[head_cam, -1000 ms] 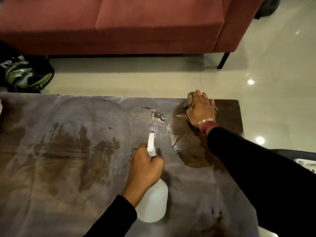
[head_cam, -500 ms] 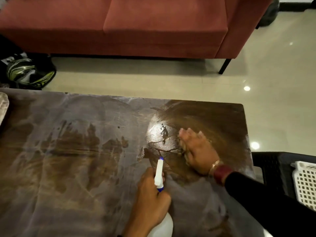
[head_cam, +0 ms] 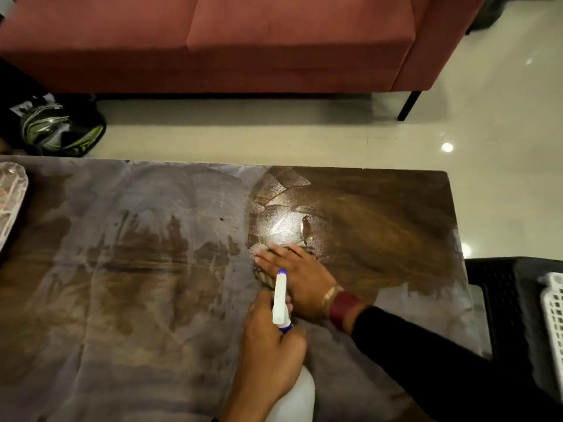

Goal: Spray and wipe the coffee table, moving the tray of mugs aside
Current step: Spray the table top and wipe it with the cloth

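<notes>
The dark wooden coffee table [head_cam: 380, 214] is dusty grey on its left and near parts, with a wiped brown patch at the right. My left hand [head_cam: 268, 348] grips the neck of a white spray bottle [head_cam: 281, 296] with a blue nozzle tip, near the table's front. My right hand [head_cam: 297, 272] lies flat with straight fingers, pressing a brownish cloth [head_cam: 262, 277] onto the table; only the cloth's edge shows beneath the fingers. A wet shiny spot [head_cam: 286, 226] sits just beyond the fingers. The tray [head_cam: 10, 196] shows partly at the left edge.
A red sofa [head_cam: 243, 41] stands beyond the table across a strip of pale tiled floor [head_cam: 243, 138]. A helmet [head_cam: 58, 129] lies on the floor at far left. A black stool or chair [head_cam: 502, 300] and a white basket [head_cam: 553, 315] sit at the right.
My right hand slid the cloth from the far right corner back toward me and leftward, widening the wiped brown patch. The spray bottle stayed gripped in my left hand.
</notes>
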`<state>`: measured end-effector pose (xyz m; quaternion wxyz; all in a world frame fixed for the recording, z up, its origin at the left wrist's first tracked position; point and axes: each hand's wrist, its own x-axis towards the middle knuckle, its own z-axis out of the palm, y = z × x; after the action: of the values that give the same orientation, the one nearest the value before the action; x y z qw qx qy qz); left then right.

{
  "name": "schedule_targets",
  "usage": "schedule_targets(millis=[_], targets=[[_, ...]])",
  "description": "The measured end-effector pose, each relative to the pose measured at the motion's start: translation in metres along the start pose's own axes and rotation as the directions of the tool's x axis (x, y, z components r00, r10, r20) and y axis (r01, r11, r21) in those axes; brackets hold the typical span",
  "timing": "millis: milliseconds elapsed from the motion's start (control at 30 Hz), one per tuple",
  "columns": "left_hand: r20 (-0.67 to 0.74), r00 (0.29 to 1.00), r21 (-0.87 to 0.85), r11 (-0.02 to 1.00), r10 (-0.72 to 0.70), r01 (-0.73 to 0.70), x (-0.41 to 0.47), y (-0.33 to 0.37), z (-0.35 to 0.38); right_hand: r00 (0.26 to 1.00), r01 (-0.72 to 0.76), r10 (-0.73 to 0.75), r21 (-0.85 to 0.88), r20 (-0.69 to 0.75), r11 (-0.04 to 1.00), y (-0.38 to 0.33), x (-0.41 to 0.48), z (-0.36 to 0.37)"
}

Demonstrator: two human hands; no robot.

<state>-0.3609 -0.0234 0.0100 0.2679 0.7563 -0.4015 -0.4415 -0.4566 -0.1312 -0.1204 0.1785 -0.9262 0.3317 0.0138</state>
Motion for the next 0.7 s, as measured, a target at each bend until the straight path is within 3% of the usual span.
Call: schedule_targets(millis=[67, 133, 267, 333, 400, 500, 567, 633, 700], targets=[[0.003, 1.000, 0.009, 1.000, -0.013, 0.013, -0.001, 0.003, -0.002, 0.995, -0.096, 0.098, 0.067, -0.025, 0.993, 0.015, -0.059, 0.004], [0.026, 1.000, 0.046, 0.999, -0.017, 0.016, -0.005, 0.001, -0.003, 0.955, -0.282, 0.288, 0.088, -0.067, 0.955, 0.045, -0.101, -0.005], [0.102, 0.995, 0.083, 0.996, 0.003, -0.012, -0.020, 0.001, 0.002, 0.778, -0.596, 0.613, 0.146, -0.138, 0.789, 0.102, -0.083, -0.040], [0.138, 0.990, 0.075, 0.997, 0.014, -0.024, -0.031, -0.002, 0.006, 0.700, -0.668, 0.694, 0.187, -0.171, 0.720, 0.101, -0.050, -0.046], [0.161, 0.987, 0.056, 0.998, -0.005, -0.005, -0.045, -0.008, 0.009, 0.734, -0.636, 0.661, 0.184, -0.155, 0.749, 0.075, -0.032, -0.039], [0.213, 0.977, 0.082, 0.997, -0.026, 0.008, -0.079, -0.024, 0.015, 0.891, -0.419, 0.434, 0.127, -0.132, 0.899, 0.006, -0.057, 0.003], [0.289, 0.955, 0.118, 0.992, -0.070, 0.037, -0.099, -0.039, 0.013, 0.950, -0.296, 0.302, 0.083, -0.076, 0.952, -0.042, -0.103, 0.029], [0.514, 0.850, 0.232, 0.973, -0.112, -0.012, -0.111, -0.051, 0.007, 0.954, -0.295, 0.299, 0.102, -0.022, 0.950, -0.066, -0.161, 0.048], [0.643, 0.750, 0.298, 0.952, -0.153, -0.062, -0.123, -0.061, 0.004, 0.899, -0.427, 0.436, 0.137, -0.038, 0.894, -0.055, -0.214, 0.048]])
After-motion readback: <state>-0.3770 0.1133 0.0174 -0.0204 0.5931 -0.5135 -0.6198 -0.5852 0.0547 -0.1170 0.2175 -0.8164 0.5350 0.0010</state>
